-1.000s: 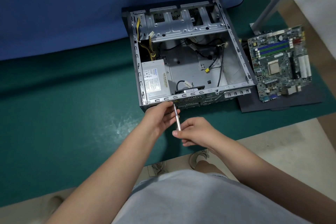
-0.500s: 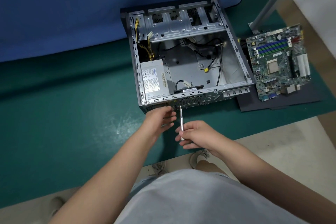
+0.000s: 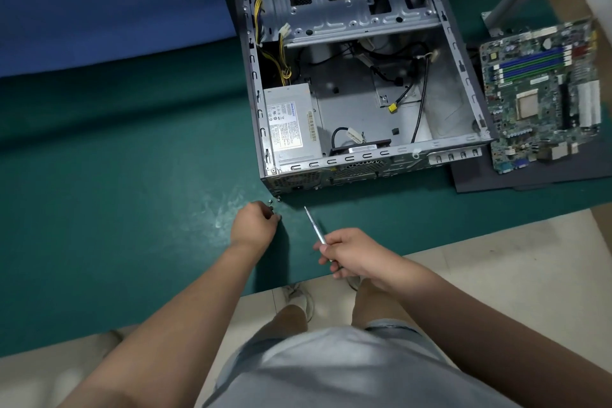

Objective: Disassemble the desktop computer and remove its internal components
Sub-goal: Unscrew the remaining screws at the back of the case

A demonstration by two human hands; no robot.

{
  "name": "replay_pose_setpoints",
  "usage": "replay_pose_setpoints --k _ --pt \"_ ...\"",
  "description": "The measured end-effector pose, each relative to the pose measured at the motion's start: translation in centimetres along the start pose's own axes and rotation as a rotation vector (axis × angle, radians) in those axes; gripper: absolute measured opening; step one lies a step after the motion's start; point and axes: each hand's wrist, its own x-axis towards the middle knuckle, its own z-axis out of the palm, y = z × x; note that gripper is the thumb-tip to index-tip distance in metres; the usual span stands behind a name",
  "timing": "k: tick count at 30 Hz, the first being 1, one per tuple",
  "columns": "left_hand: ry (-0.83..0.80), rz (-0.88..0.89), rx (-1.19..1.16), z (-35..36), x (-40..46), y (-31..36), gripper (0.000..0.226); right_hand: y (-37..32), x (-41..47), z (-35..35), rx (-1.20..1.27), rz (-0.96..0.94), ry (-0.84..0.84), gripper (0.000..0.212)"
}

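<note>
1. Head view, nearest: the right hand (image 3: 356, 255) grips a screwdriver (image 3: 315, 225), tip aimed at the case.
2. Left of it, the left hand (image 3: 255, 225) is curled over small screws (image 3: 271, 203) on the green mat (image 3: 132, 192); whether it pinches one, I cannot tell. Loose screws could roll off and get lost.
3. Farther, the computer case (image 3: 361, 76) holds the power supply (image 3: 291, 122) at its near-left; tugging it could snag the yellow cables (image 3: 284, 60).
4. Far right lies the motherboard (image 3: 543, 99).

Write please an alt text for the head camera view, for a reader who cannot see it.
A person's right hand holds a screwdriver while the left hand reaches small screws on a green mat, before an open computer case with its power supply inside. A removed motherboard lies to the right.
</note>
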Motion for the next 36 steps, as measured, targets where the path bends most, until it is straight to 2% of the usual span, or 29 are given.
replay_pose_setpoints --k 4,6,9,11,13,23,36 --pt "0.035 -0.040 -0.158 -0.1 0.2 -0.5 0.022 0.1 2.0 1.4 0.006 0.032 -0.010 0.023" --pt "-0.011 -0.066 -0.306 -0.1 0.2 -0.4 0.022 -0.2 2.9 2.1 0.013 0.054 -0.005 0.025" --pt "-0.217 -0.248 -0.792 -0.5 0.0 0.4 0.012 -0.7 4.1 3.2 0.047 0.077 -0.004 0.026" --pt "-0.387 -0.379 -1.133 -0.9 0.1 1.0 0.013 -1.1 5.0 3.9 0.085 0.083 -0.004 0.028" --pt "-0.479 -0.440 -1.277 -1.3 0.4 1.2 0.015 -1.3 5.8 4.5 0.120 0.083 -0.002 0.028" --pt "-0.488 -0.428 -1.274 -1.4 1.3 1.1 0.018 -1.5 7.1 5.1 0.242 0.062 -0.038 0.022" --pt "-0.443 -0.421 -1.246 -1.6 0.7 1.9 0.018 -1.9 5.8 5.1 0.336 0.034 -0.076 0.025"
